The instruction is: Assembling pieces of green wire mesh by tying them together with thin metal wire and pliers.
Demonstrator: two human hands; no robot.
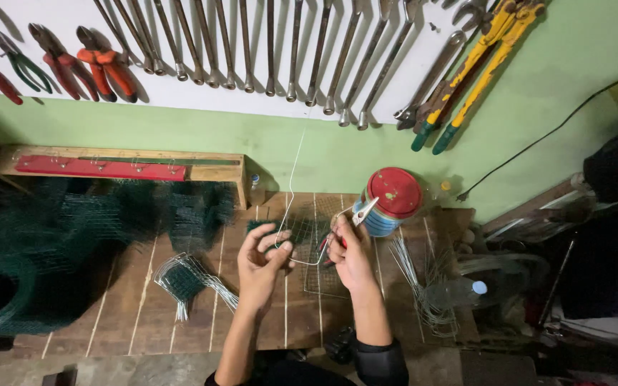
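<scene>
A round can (389, 202) stands at the back of the bench, just right of the hands, its lid red with chipped spots and its side striped blue and pale. A clear plastic bottle (459, 289) with a blue cap lies on the bench's right end. A small bottle (254, 182) stands by the wall.

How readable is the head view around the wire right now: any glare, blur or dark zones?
Head view: evenly lit at centre, thin pale wire sharp against the green wall; left hand and right hand slightly soft; dark green mesh roll and right edge sink into shadow; wide-angle bending at borders.
</scene>
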